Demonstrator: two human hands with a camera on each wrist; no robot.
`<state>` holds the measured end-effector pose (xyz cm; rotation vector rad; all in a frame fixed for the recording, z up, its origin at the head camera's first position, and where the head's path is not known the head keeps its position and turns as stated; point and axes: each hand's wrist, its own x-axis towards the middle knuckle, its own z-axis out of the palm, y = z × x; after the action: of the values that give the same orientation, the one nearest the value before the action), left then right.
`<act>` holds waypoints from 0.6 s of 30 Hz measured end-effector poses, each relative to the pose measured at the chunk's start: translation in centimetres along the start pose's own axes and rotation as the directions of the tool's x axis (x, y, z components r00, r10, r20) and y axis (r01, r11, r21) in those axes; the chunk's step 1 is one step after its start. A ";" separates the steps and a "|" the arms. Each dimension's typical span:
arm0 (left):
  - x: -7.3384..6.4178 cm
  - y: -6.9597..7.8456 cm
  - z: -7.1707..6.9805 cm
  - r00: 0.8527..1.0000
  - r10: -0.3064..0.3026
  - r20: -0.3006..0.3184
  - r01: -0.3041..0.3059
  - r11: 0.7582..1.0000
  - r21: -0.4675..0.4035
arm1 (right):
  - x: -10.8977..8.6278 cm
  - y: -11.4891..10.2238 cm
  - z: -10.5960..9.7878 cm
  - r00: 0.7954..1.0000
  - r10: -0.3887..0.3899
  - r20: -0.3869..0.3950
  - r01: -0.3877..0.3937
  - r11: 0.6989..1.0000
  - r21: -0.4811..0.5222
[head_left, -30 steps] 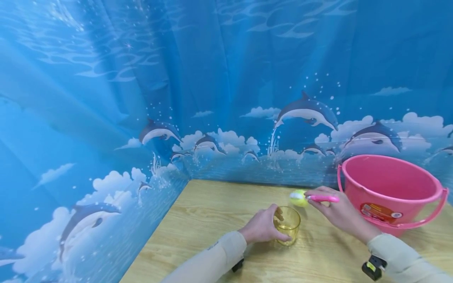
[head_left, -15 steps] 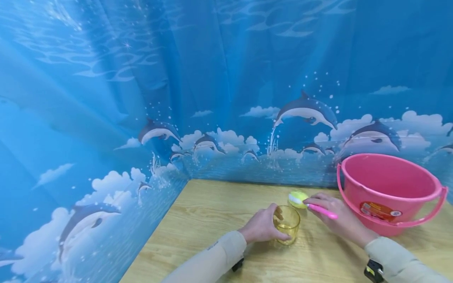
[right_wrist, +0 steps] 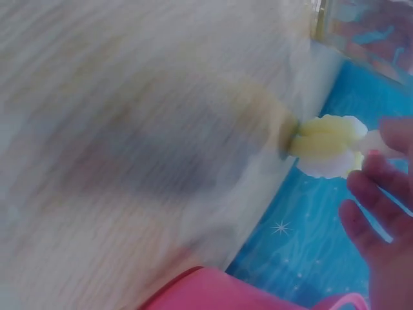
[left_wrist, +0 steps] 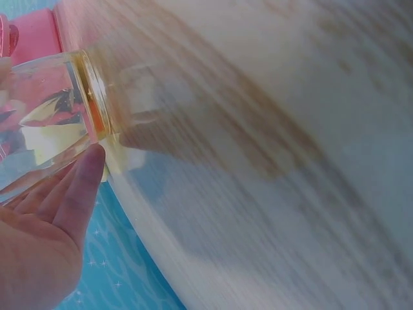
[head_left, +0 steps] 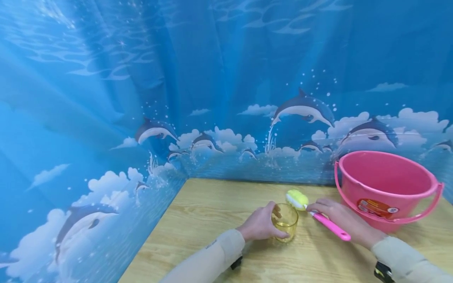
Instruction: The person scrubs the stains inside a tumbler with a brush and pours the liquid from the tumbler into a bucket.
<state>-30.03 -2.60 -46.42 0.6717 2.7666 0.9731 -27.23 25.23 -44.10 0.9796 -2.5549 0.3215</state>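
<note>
My left hand (head_left: 257, 225) grips a transparent yellow drinking glass (head_left: 291, 225) from its left side, thumb and fingers around the wall. The glass stands upright on the wooden table (head_left: 212, 204). In my right hand (head_left: 348, 221) is a cup brush with a pink handle (head_left: 330, 226) and a yellow and white sponge head (head_left: 297, 199). Thumb and fingertips pinch it at the neck, just behind the sponge. The sponge sits beyond the glass, overlapping its far rim in the head view. In the right wrist view the sponge head (right_wrist: 326, 145) is close to the tabletop.
A large pink bucket (head_left: 385, 204) with its handle hanging down stands on the table to the right, just behind my right hand. A blue curtain (head_left: 230, 98) printed with dolphins hangs along the back and left table edges.
The brush has turned in my right hand, its handle end swinging toward me and down. The wrist has shifted slightly right and lower. My left hand and the glass have stayed in place.
</note>
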 end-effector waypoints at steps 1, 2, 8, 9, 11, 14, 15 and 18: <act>0.0 0.0 0.0 1.000 -0.001 0.002 0.001 1.000 0.000 | -0.2 0.0 -0.1 0.999 0.001 0.039 -0.001 1.000 -0.004; 0.0 0.0 0.0 1.000 -0.003 0.004 0.003 1.000 0.000 | -0.3 0.0 -0.1 0.997 0.012 0.077 -0.012 1.000 -0.009; 0.0 -0.2 -0.1 1.000 -0.009 0.005 0.009 1.000 0.000 | -1.0 0.3 0.7 0.992 0.023 0.123 -0.019 0.999 -0.031; 0.0 -0.2 -0.1 1.000 -0.007 0.004 0.007 1.000 0.001 | -1.0 0.4 0.9 0.994 0.007 0.106 -0.004 0.999 -0.033; 0.0 -0.2 -0.1 1.000 -0.006 0.002 0.006 1.000 0.004 | -1.1 0.5 1.1 0.996 -0.012 0.084 0.014 0.999 -0.028; 0.0 -0.1 0.0 1.000 -0.004 -0.003 0.004 1.000 0.014 | -1.1 0.6 1.5 0.998 -0.037 0.053 0.038 0.999 -0.022; 0.0 -0.1 0.0 1.000 -0.006 -0.002 0.006 1.000 0.012 | -1.1 0.6 1.6 0.998 -0.041 0.050 0.042 0.999 -0.024; -0.1 0.1 0.0 1.000 -0.009 0.000 0.009 1.000 0.008 | -1.0 0.8 2.0 0.996 -0.076 0.046 0.079 0.995 -0.055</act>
<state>-29.93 -2.56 -46.33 0.6604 2.7728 0.9606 -27.62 25.70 -46.38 1.0725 -2.5423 0.2072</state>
